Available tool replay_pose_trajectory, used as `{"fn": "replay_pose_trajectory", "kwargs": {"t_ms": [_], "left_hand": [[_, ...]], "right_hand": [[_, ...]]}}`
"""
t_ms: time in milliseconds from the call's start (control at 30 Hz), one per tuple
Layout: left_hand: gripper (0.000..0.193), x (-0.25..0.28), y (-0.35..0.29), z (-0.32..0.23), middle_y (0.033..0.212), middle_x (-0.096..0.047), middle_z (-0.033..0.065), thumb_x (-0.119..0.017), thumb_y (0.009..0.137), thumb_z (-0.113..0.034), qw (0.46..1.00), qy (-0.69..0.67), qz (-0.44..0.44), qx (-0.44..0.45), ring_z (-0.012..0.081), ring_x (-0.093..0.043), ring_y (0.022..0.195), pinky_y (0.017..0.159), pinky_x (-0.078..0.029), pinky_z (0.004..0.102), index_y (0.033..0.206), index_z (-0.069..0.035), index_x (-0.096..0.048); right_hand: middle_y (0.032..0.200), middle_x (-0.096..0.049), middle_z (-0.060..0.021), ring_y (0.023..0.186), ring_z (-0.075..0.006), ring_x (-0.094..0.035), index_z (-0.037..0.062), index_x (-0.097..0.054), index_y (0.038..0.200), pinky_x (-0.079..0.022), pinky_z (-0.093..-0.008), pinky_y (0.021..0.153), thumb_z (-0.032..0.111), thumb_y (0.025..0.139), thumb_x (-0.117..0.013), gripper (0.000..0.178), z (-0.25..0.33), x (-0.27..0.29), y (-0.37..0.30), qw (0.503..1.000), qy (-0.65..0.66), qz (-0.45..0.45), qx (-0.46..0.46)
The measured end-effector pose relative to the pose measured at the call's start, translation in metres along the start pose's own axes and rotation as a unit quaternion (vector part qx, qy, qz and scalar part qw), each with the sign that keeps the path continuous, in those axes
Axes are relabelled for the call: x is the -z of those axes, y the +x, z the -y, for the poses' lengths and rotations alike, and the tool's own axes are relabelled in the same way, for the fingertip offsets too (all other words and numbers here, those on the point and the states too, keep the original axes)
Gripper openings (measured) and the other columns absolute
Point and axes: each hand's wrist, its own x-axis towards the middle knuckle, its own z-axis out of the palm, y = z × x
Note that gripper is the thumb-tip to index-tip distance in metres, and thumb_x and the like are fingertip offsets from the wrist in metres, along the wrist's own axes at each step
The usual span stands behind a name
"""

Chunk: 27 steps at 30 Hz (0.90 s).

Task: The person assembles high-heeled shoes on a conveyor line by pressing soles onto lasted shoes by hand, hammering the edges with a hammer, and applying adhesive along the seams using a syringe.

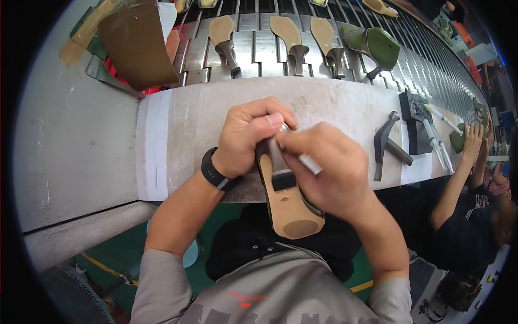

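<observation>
From grey sleeves, left hand grips a shoe, curled right hand a white piece. Syringes lie toward the tabletop's right end.

On the pale bench, a dark hammer lies near a black block, with slim syringes beside it. Beyond, a slatted metal conveyor carries several upturned, tan-soled heeled shoes and one green shoe. A brown board stands at the left; a yellow line crosses the green floor
</observation>
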Motion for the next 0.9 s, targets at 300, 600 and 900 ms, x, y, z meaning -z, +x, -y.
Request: {"fn": "replay_pose_trajectory", "kwargs": {"t_ms": [300, 600, 900], "left_hand": [[0.033, 0.004, 0.007, -0.001, 0.102, -0.074, 0.0141, -0.055, 0.098, -0.021, 1.000, 0.019, -0.014, -0.019, 0.0184, -0.066, 0.098, 0.092, -0.051, 0.0322, 0.099, 0.005, -0.074], [0.035, -0.024, 0.048, -0.007, 0.086, -0.073, 0.0043, -0.062, 0.105, -0.027, 0.987, 0.146, -0.032, 0.054, 0.0085, -0.063, 0.082, 0.076, -0.050, 0.0256, 0.095, 0.003, -0.077], [0.066, -0.013, 0.040, 0.004, 0.094, -0.073, 0.0064, -0.039, 0.117, -0.051, 0.992, 0.128, 0.005, -0.021, 0.0115, -0.064, 0.087, 0.084, -0.052, 0.0274, 0.104, 0.002, -0.075]], "right_hand": [[0.094, -0.077, -0.0063, 0.080, -0.0085, -0.069, -0.0023, -0.074, 0.112, -0.055, -0.0264, 0.073, 0.010, 0.100, -0.075, 0.018, -0.027, 0.003, -0.074, 0.918, 0.145, -0.065, -0.363], [0.063, -0.066, -0.0109, 0.053, -0.0249, -0.066, -0.0030, -0.072, 0.095, -0.050, -0.0355, 0.054, 0.034, 0.098, -0.077, 0.038, 0.015, 0.053, 0.020, 0.965, -0.203, 0.109, -0.125], [0.057, -0.062, -0.0205, 0.056, -0.0411, -0.065, -0.0020, -0.071, 0.075, -0.054, -0.0496, 0.058, 0.026, 0.095, -0.072, 0.035, 0.016, 0.045, 0.048, 0.945, -0.196, 0.179, -0.191]]}}
